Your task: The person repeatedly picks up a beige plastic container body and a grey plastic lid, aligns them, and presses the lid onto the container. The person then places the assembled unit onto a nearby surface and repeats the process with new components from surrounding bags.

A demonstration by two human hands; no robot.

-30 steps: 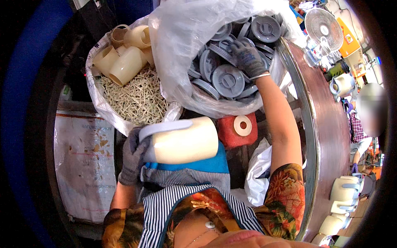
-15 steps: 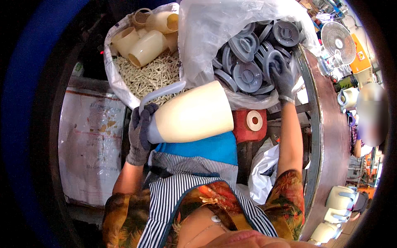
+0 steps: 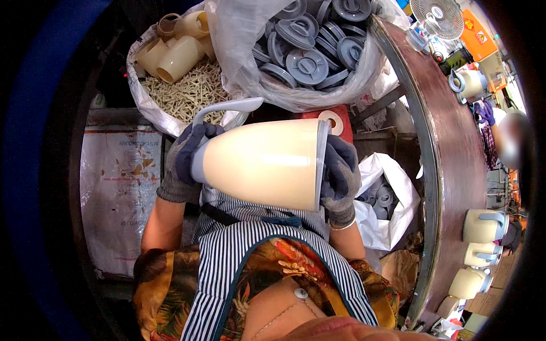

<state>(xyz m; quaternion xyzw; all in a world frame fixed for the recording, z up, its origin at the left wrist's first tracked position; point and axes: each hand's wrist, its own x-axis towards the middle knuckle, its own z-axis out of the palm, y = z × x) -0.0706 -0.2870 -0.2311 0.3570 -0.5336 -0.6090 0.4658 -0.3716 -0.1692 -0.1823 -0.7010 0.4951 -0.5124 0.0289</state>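
Observation:
A cream jug (image 3: 264, 162) with a long grey handle (image 3: 233, 106) lies sideways in front of my body. My gloved left hand (image 3: 185, 162) is wrapped round its grey narrow end at the left. A grey round base (image 3: 322, 165) sits against the wide right end, seen edge-on. My gloved right hand (image 3: 341, 179) grips this base from the right, its fingers curled over the outer side. Whether the base is fully seated cannot be seen. More grey round bases (image 3: 307, 66) fill a clear plastic bag (image 3: 239, 62) beyond the jug.
A white sack (image 3: 133, 79) at the far left holds cream shells (image 3: 181, 58) and small sticks. A white bag (image 3: 392, 227) of grey parts lies at right. Beside it runs a brown bench (image 3: 455, 170) with finished jugs (image 3: 480, 226). A person in purple gloves (image 3: 485, 112) works beyond.
My right hand has come back from the bag with a grey base, now against the jug's wide end. The jug has turned nearly level. The view has shifted.

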